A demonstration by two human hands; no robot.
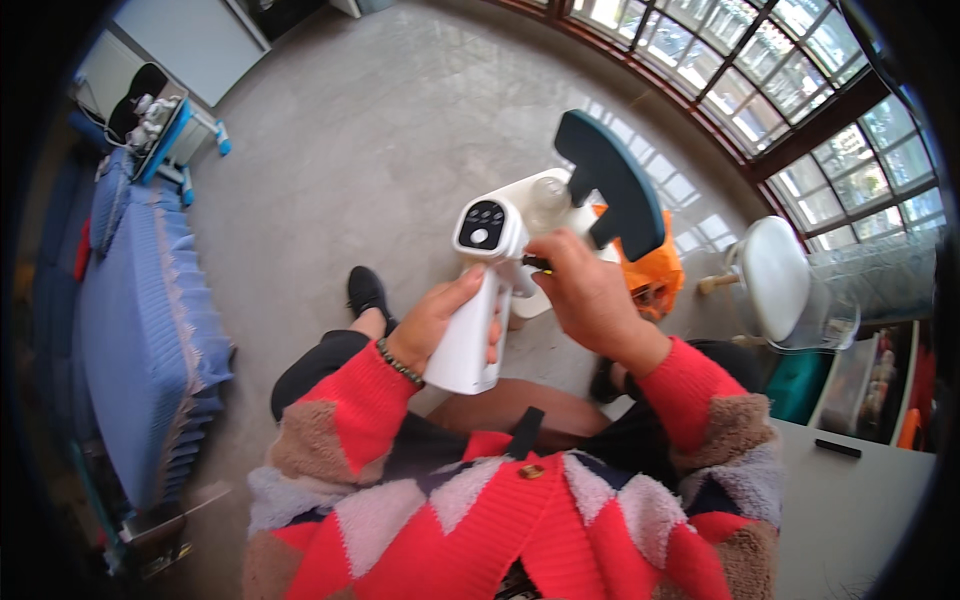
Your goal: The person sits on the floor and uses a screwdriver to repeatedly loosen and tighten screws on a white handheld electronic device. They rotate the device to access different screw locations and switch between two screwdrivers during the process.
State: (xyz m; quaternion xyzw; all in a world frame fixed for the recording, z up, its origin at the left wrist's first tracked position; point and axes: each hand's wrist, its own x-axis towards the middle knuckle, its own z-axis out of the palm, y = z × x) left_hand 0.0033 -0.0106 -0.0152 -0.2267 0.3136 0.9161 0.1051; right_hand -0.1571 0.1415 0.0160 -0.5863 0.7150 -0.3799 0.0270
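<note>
Left grip (432, 318) clasping white device (466, 345), long axis forward — panel (481, 226) foremost, right grip (592, 298) pinching dark piece (537, 263)

From head height, facing down, the bare left hand (430, 320) and bare right hand (597, 305) are viewed closely.
</note>
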